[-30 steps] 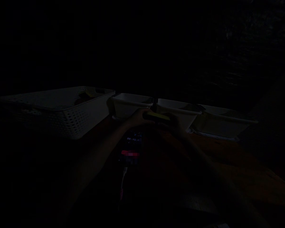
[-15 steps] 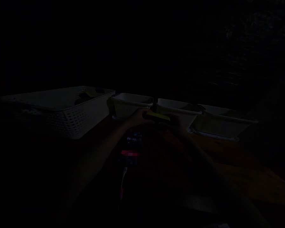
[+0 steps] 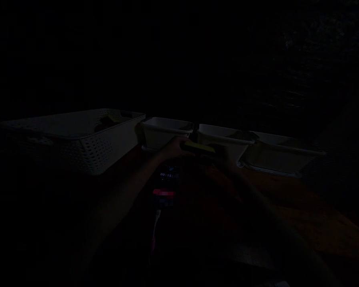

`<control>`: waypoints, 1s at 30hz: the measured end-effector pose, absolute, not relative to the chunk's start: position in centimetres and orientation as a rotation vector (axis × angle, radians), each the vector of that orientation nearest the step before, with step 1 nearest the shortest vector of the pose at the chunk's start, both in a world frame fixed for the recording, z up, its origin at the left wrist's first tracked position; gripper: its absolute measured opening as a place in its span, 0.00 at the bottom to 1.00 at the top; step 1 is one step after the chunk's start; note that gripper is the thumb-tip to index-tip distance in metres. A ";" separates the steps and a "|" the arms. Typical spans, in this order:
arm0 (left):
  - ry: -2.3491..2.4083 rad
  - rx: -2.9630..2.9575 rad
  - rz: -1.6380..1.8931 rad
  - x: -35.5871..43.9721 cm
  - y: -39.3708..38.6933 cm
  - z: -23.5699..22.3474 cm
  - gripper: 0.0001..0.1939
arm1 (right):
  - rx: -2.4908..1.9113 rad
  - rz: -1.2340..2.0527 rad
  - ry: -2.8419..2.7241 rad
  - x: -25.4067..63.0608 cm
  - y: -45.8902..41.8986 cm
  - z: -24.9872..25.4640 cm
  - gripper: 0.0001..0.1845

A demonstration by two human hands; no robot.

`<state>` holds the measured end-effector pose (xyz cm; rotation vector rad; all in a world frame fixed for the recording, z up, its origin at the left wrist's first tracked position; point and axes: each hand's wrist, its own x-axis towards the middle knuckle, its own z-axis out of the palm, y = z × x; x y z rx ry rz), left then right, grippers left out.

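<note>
The head view is very dark. A flat, dark block-shaped thing with a yellow-green top (image 3: 199,147) is held level between my hands, in front of the pale tubs; its kind does not show. My left hand (image 3: 176,146) is closed on its left end. At its right end is my right hand (image 3: 223,154), closed on it too, its fingers mostly lost in shadow. Below my hands a lit phone (image 3: 166,185) lies on the brown table (image 3: 311,223), showing a timer and a red bar.
On the left stands a large white perforated basket (image 3: 116,145) with something dark and yellowish (image 3: 107,120) inside. Across the back are three pale tubs: a left tub (image 3: 158,135), a middle tub (image 3: 230,139) and a right tub (image 3: 284,157). A white cable (image 3: 156,223) runs from the phone toward me.
My hands and the yellow-topped thing stay in almost the same place. The view has grown slightly darker.
</note>
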<state>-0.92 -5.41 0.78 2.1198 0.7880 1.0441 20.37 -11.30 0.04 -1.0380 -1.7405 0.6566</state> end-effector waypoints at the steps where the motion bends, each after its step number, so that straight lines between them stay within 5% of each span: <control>1: 0.792 2.125 1.046 -0.9 -5.4 0.8 0.24 | -1.044 0.665 -1.728 20.3 -11.4 0.1 0.23; 30: 0.750 2.040 1.031 -0.7 -6.1 1.1 0.23 | -0.902 0.818 -1.720 20.5 -12.0 0.5 0.17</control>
